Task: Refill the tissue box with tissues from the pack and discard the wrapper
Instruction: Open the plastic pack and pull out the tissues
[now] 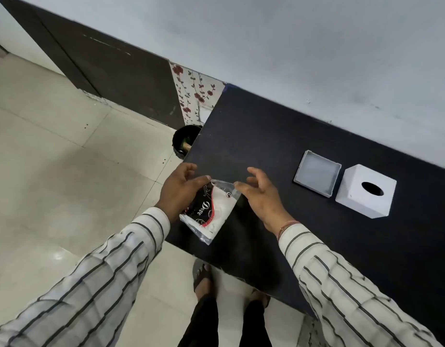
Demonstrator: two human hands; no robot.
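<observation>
The tissue pack (211,211), a clear wrapper with black, red and white print, hangs over the near left corner of the black table (266,136). My left hand (179,191) grips it from the left side. My right hand (261,194) pinches the top right corner of the wrapper with thumb and forefinger, the other fingers spread. The white cube tissue box (365,194) with an oval hole stands on the table to the right. Its flat square base tray (316,172) lies just left of the box, separate from it.
A black round bin (185,141) with rubbish inside stands on the tiled floor by the table's far left corner. A dark door and floral panel (194,96) are behind it. The wall runs along the table's far edge. My feet are below the table's near edge.
</observation>
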